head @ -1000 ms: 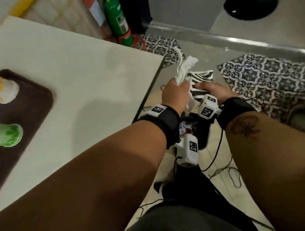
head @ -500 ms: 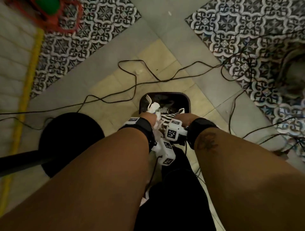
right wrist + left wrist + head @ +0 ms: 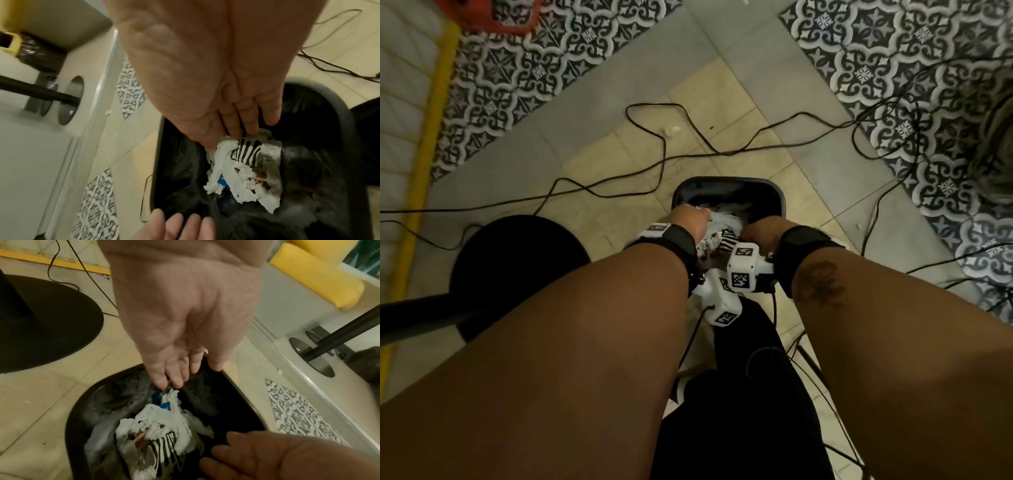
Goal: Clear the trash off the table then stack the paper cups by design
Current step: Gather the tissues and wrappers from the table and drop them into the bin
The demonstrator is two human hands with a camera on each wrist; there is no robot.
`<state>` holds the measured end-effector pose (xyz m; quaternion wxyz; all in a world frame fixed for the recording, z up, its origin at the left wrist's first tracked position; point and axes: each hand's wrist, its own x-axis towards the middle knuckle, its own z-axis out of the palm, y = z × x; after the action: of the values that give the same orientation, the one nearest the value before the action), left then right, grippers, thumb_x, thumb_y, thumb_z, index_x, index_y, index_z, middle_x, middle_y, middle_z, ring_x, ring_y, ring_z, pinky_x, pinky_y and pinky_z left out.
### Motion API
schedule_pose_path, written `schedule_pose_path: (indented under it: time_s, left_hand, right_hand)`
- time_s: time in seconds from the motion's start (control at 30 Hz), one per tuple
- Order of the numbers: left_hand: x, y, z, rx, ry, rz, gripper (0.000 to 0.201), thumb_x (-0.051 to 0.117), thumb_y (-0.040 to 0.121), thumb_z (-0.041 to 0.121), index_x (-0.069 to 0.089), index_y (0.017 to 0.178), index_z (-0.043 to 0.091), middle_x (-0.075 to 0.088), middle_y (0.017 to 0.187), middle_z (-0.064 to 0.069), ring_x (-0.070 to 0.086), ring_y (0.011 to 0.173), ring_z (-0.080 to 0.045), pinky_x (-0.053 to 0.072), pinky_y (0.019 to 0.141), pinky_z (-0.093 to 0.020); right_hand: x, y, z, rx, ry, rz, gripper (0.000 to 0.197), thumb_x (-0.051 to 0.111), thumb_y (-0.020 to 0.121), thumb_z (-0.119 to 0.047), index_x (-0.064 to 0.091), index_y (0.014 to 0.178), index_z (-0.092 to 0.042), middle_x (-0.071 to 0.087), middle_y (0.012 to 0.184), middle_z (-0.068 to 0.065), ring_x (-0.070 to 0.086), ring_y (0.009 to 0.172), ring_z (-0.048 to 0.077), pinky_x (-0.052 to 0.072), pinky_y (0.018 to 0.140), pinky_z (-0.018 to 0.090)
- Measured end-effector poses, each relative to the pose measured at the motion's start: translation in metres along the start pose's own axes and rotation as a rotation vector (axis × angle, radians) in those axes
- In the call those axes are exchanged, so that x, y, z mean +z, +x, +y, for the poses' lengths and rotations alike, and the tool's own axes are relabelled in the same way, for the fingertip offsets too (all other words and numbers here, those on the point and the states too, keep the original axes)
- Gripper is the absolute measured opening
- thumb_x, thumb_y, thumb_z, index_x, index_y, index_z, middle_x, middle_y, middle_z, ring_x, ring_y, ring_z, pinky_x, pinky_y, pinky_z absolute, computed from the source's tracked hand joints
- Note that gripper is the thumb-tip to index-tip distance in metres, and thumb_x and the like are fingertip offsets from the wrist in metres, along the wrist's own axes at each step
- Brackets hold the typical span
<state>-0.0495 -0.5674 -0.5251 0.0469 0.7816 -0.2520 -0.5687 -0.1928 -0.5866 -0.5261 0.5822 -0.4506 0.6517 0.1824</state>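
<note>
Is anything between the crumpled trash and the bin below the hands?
Nothing visible. The crumpled white tissue and zebra-striped paper already lie inside the black bin, whose mouth is uncovered. The left hand and right hand hover open above it, fingers straight.

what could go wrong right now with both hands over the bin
1. The white tissue sits right at the right hand fingertips; it may cling and lift back out as the hand withdraws.
2. The wad with the zebra-striped paper looks bulky in the black trash bin; loose bits might spill over the rim.
3. Black cables lie across the floor around the bin, a possible snag when stepping back.
</note>
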Motion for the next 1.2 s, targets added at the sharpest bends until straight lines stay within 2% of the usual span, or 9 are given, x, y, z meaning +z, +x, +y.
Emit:
schedule_pose_path:
  time_s: [0.07,0.17,0.3,0.43,0.57,0.73,0.9,1.03,1.2]
  left_hand:
    - [-0.012,-0.027,0.013,0.069,0.066,0.067,0.040,0.046,0.100,0.026,0.057,0.130,0.001,0.059,0.132,-0.019,0.057,0.122,-0.035,0.047,0.103,-0.041]
    - [-0.032,-0.080,0.037,0.152,0.121,0.124,0.037,0.046,0.101,0.022,0.060,0.127,0.001,0.062,0.128,-0.018,0.058,0.119,-0.034,0.048,0.101,-0.039]
    - [-0.072,-0.167,0.074,0.228,0.067,0.192,0.032,0.042,0.101,0.021,0.062,0.121,0.005,0.063,0.124,-0.018,0.060,0.112,-0.034,0.047,0.092,-0.035]
    - [-0.126,-0.262,0.096,0.379,-0.020,0.259,0.030,0.044,0.097,0.010,0.061,0.122,0.009,0.063,0.123,-0.016,0.059,0.111,-0.033,0.048,0.091,-0.035]
    - [-0.189,-0.351,0.094,0.522,0.064,0.376,0.027,0.046,0.095,0.009,0.060,0.118,0.004,0.064,0.114,-0.018,0.059,0.104,-0.034,0.042,0.077,-0.033]
    - [-0.268,-0.447,0.029,0.632,0.081,0.585,0.020,0.052,0.093,0.016,0.062,0.107,0.005,0.066,0.099,-0.012,0.060,0.088,-0.028,0.049,0.074,-0.038]
    - [-0.304,-0.486,-0.105,0.477,-0.073,0.748,0.036,0.058,0.093,0.018,0.057,0.129,0.012,0.064,0.124,-0.006,0.060,0.113,-0.019,0.045,0.098,-0.029]
    - [-0.292,-0.507,-0.214,0.269,-0.183,0.860,0.037,0.065,0.090,0.017,0.059,0.126,0.018,0.062,0.117,0.002,0.059,0.102,-0.010,0.038,0.085,-0.015]
    - [-0.253,-0.531,-0.290,0.120,-0.308,0.932,0.027,0.070,0.087,0.017,0.065,0.113,0.022,0.062,0.106,0.007,0.059,0.093,-0.008,0.036,0.070,-0.004]
  right_hand:
    - [-0.012,-0.036,-0.016,-0.061,-0.046,0.008,0.037,0.047,0.102,-0.022,0.053,0.137,-0.008,0.056,0.138,0.012,0.055,0.124,0.028,0.047,0.092,0.023]
    - [-0.027,-0.082,-0.041,-0.066,0.123,0.050,0.034,0.056,0.097,-0.015,0.058,0.128,-0.003,0.061,0.131,0.016,0.065,0.086,0.023,0.054,0.056,0.016]
    - [-0.055,-0.162,-0.099,-0.153,0.177,0.082,0.007,0.062,0.091,-0.012,0.065,0.096,-0.010,0.067,0.108,0.012,0.062,0.084,0.023,0.056,0.089,0.038]
    - [-0.061,-0.275,-0.172,-0.370,-0.106,0.132,0.022,0.051,0.099,-0.014,0.063,0.083,-0.006,0.066,0.077,0.004,0.062,0.066,0.013,0.051,0.066,0.028]
    - [-0.051,-0.365,-0.227,-0.555,-0.230,0.153,0.025,0.050,0.097,-0.007,0.057,0.073,-0.011,0.060,0.073,0.007,0.056,0.060,0.016,0.048,0.059,0.028]
    - [0.011,-0.473,-0.284,-0.770,-0.605,0.111,0.013,0.056,0.092,-0.014,0.067,0.086,-0.008,0.072,0.082,0.009,0.069,0.079,0.021,0.056,0.076,0.034]
    - [0.089,-0.490,-0.317,-0.896,-0.854,0.023,0.015,0.059,0.090,-0.009,0.070,0.097,-0.016,0.073,0.099,0.007,0.069,0.096,0.022,0.057,0.088,0.039]
    - [0.140,-0.462,-0.330,-0.964,-1.280,0.107,0.048,0.048,0.098,-0.008,0.043,0.145,-0.018,0.043,0.150,0.008,0.043,0.137,0.025,0.034,0.111,0.032]
    - [0.175,-0.423,-0.306,-0.960,-1.528,0.109,0.059,0.039,0.100,-0.009,0.024,0.155,-0.023,0.017,0.162,0.006,0.024,0.147,0.028,0.022,0.121,0.036]
